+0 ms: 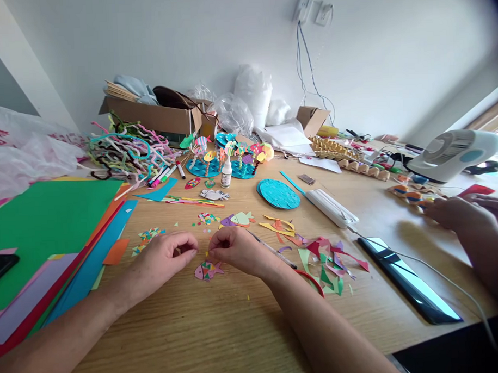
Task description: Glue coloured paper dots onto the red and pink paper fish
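Observation:
My left hand (164, 257) hovers above the table with thumb and fingers pinched together. Facing it, a small gap away, my right hand (237, 251) is also closed in a pinch. Whatever the fingertips hold, if anything, is too small to make out. Just below them lies a pink paper fish (207, 271) decorated with coloured triangles. Behind my right hand are a pale green paper fish (242, 219) and a purple one, partly covered. Small confetti dots (208, 218) sit beyond my fingertips. Triangular paper bits (150, 233) are near my left hand.
Coloured paper sheets (50, 220) are stacked at left. A glue bottle (226, 172), blue ovals (278, 193) and pipe cleaners (129, 150) stand farther back. Paper scraps (327, 262), red-handled scissors (311, 280) and a phone (411, 279) lie right. Another person's hands (462, 214) work at far right.

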The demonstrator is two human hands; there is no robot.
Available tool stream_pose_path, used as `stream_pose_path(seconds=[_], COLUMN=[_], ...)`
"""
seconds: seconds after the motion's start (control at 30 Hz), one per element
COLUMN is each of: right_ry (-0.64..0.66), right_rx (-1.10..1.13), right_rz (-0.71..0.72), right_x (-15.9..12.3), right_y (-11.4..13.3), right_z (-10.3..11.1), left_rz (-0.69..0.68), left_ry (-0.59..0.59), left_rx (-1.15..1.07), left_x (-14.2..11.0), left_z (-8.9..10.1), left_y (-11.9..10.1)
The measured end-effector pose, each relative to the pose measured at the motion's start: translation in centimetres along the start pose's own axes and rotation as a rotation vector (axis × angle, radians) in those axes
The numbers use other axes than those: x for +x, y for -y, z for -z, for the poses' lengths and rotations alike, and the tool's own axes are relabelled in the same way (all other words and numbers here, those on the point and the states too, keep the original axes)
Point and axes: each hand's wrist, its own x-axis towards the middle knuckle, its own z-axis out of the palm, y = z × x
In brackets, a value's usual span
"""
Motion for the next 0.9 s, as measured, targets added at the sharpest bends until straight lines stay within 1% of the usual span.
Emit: stream_pose_path(seconds=[0.07, 0.17, 0.2, 0.27, 0.37, 0.43, 0.53, 0.6, 0.67, 0.77, 0.9], right_ry=[0.006, -0.011, -0.019, -0.035, -0.049, -0.038, -0.007, -0.005, -0.015, -0.008, 0.031], right_rx=[-0.04, -0.119, -0.146, -0.187, -0.18, -0.103, 0.079, 0.175, 0.218, 0.241, 0.19], right_rz=[-0.028, -0.048, -0.045, -0.032, -0.026, -0.052, -0.104, -0.119, -0.113, -0.093, -0.048], right_x=[0.0, -0.1, -0.1, -0.1, -0.2, -0.2, -0.2, -0.2, -0.3, -0.4, -0.5], right_y=[0.0, 0.2, 0.3, 0.4, 0.5, 0.6, 0.7, 0.7, 0.7, 0.7, 0.7], right_z=[0.1, 0.1, 0.0, -0.2, -0.4, -0.4, -0.4, -0.3, -0.3, -0.2, 0.2], left_rz=[-0.071, -0.18, -0.198, -0.203, -0.151, -0.075, 0.059, 0.107, 0.124, 0.128, 0.12], left_ry=[0.091, 0.192, 0.203, 0.185, 0.119, 0.092, 0.115, 0.145, 0.15, 0.124, 0.115], left_rx=[0.131, 0.22, 0.227, 0.22, 0.17, 0.124, 0.008, -0.077, -0.132, -0.166, -0.143], left_x=[-0.3, -1.0, -1.2, -1.5, -1.5, -1.2, -0.6, -0.3, -0.1, 0.1, 0.2], left_z=[0.4, 0.6, 0.5, 0.3, -0.1, -0.3, -0.4, -0.5, -0.7, -0.8, -0.8], left_y=[0.1, 0.5, 0.6, 1.0, 1.0, 0.6, -0.1, -0.4, -0.5, -0.6, -0.8])
